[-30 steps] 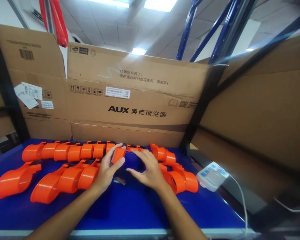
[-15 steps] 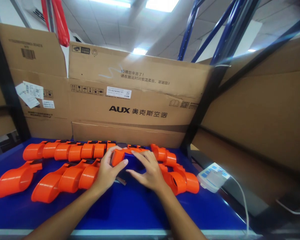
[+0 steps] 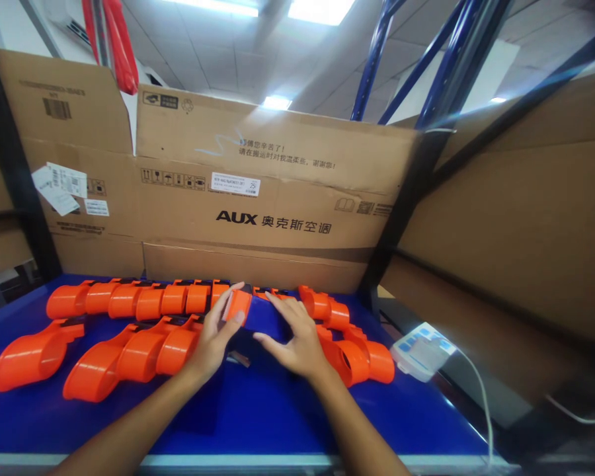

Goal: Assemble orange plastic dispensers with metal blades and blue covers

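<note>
My left hand (image 3: 215, 337) is closed on an orange plastic tape dispenser (image 3: 238, 306), with thumb in front and fingers behind. A row of small teeth shows along the held piece's left edge. To its right my right hand (image 3: 295, 334) is open, thumb and fingers spread around a dark blue area; I cannot tell whether that is part of the piece or the table surface. Below the left hand a small greyish strip (image 3: 238, 358) lies on the blue table top (image 3: 258, 416). Similar orange dispensers (image 3: 139, 354) stand left of my hands, and more orange ones (image 3: 353, 360) to the right.
A back row of orange pieces with black parts (image 3: 149, 303) runs along a cardboard wall (image 3: 188, 211). At the right edge sits a white power strip (image 3: 424, 350) with a white cable (image 3: 482, 390). Dark metal posts (image 3: 401, 205) frame the table.
The tape dispenser has tilted in my left hand, so its toothed edge now shows. My right fingers have come off its orange top and spread a little wider.
</note>
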Action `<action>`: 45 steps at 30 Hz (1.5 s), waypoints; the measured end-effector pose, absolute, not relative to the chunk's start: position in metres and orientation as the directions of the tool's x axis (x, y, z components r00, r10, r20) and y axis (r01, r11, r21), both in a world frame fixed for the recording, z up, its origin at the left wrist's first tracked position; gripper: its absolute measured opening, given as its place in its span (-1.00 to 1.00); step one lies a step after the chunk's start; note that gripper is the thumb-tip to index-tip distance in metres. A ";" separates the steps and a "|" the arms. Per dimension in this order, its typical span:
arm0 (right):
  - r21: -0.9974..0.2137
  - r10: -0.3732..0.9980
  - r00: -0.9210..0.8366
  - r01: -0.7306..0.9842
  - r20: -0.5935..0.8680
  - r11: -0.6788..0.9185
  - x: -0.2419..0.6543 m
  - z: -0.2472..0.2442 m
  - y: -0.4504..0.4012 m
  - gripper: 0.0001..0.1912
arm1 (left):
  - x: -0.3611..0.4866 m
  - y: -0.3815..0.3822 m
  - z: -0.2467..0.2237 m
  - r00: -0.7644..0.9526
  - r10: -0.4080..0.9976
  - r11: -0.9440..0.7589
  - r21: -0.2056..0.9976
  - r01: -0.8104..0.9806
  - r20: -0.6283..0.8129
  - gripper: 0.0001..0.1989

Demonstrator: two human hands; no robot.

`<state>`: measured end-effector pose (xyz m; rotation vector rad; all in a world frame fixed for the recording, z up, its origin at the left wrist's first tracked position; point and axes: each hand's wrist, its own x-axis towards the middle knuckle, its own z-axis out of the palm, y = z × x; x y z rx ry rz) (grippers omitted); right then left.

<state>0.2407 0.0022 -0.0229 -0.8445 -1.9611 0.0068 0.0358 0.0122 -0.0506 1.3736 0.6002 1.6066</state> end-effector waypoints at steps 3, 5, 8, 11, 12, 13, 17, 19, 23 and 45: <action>-0.600 0.697 -0.257 0.366 0.670 0.712 0.241 -0.020 0.002 -0.44 | 0.036 0.010 -0.053 0.114 0.851 -0.407 0.782 -0.472 0.512 -0.36; -0.759 0.790 -0.278 0.236 0.546 0.607 0.240 -0.020 0.002 -0.43 | 0.037 0.009 -0.053 0.159 0.855 -0.358 0.783 -0.509 0.494 -0.34; -0.892 0.884 -0.307 0.175 0.354 0.417 0.238 -0.024 0.002 -0.34 | 0.039 0.008 -0.053 0.158 0.875 -0.323 0.794 -0.515 0.458 -0.39; -0.913 0.912 -0.285 0.198 0.295 0.357 0.235 -0.027 0.002 -0.35 | 0.041 0.010 -0.053 0.075 0.903 -0.340 0.809 -0.479 0.424 -0.48; -0.905 0.904 -0.294 0.201 0.310 0.375 0.235 -0.027 0.003 -0.35 | 0.041 0.011 -0.052 0.026 0.911 -0.355 0.813 -0.463 0.412 -0.51; -0.891 0.888 -0.312 0.198 0.338 0.408 0.234 -0.027 0.003 -0.35 | 0.041 0.012 -0.051 -0.033 0.916 -0.371 0.813 -0.450 0.400 -0.53; -0.716 0.741 -0.356 0.229 0.569 0.659 0.238 -0.023 0.001 -0.36 | 0.040 0.017 -0.047 -0.226 0.921 -0.387 0.797 -0.463 0.316 -0.56; -0.532 0.614 -0.373 0.308 0.695 0.789 0.242 -0.021 -0.002 -0.28 | 0.039 0.019 -0.046 -0.266 0.920 -0.385 0.786 -0.484 0.288 -0.56; -0.201 0.387 -0.440 0.412 0.810 0.889 0.246 -0.022 -0.006 -0.24 | 0.039 0.018 -0.046 -0.290 0.921 -0.377 0.781 -0.497 0.260 -0.56; -0.440 0.697 0.299 0.898 0.652 0.026 0.281 -0.002 0.028 -0.38 | 0.041 0.011 -0.049 -0.016 0.967 -0.228 0.828 -0.513 0.256 -0.48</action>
